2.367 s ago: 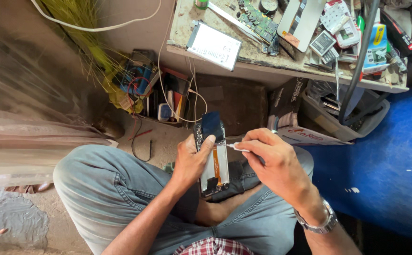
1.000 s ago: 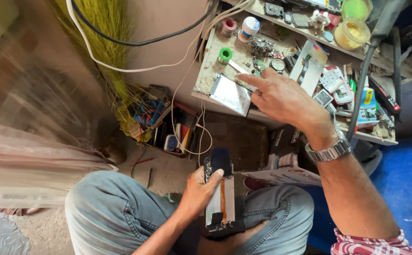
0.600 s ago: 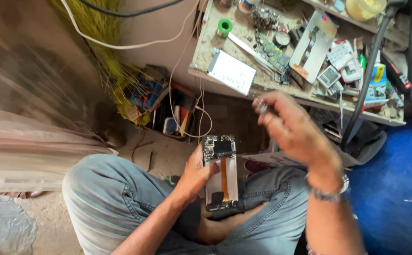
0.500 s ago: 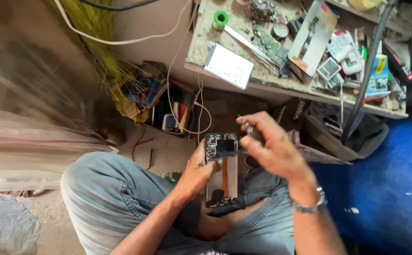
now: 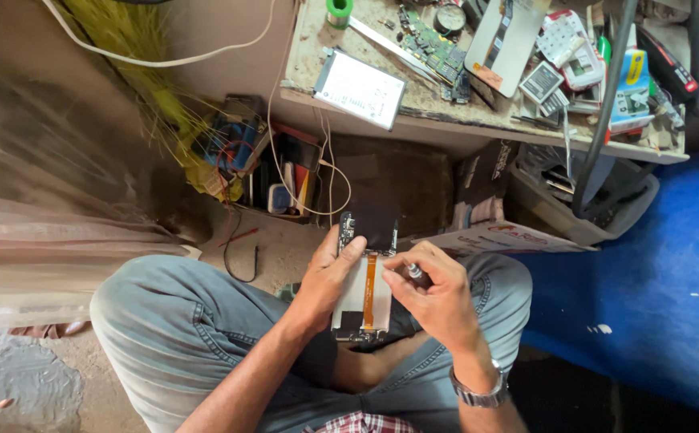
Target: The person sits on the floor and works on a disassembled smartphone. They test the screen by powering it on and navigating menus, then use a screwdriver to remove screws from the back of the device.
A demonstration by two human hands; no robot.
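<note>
An opened phone (image 5: 363, 277) with its back off shows a white battery and an orange flex strip. My left hand (image 5: 327, 277) grips its left side and holds it above my lap. My right hand (image 5: 437, 293) is at the phone's right edge, fingers pinched on a small silver tool (image 5: 415, 273) whose tip points at the phone's middle. A metal watch sits on my right wrist. My knees in blue jeans are below.
A low, cluttered workbench (image 5: 413, 112) ahead carries a white phone panel (image 5: 359, 87), a green circuit board (image 5: 433, 50), small parts and packets. Cables and boxes sit beneath it. A blue mat (image 5: 646, 289) lies to the right.
My right hand reached to the bench, then came back down with a small tool and now meets the phone. My left hand kept holding the phone over my lap.
</note>
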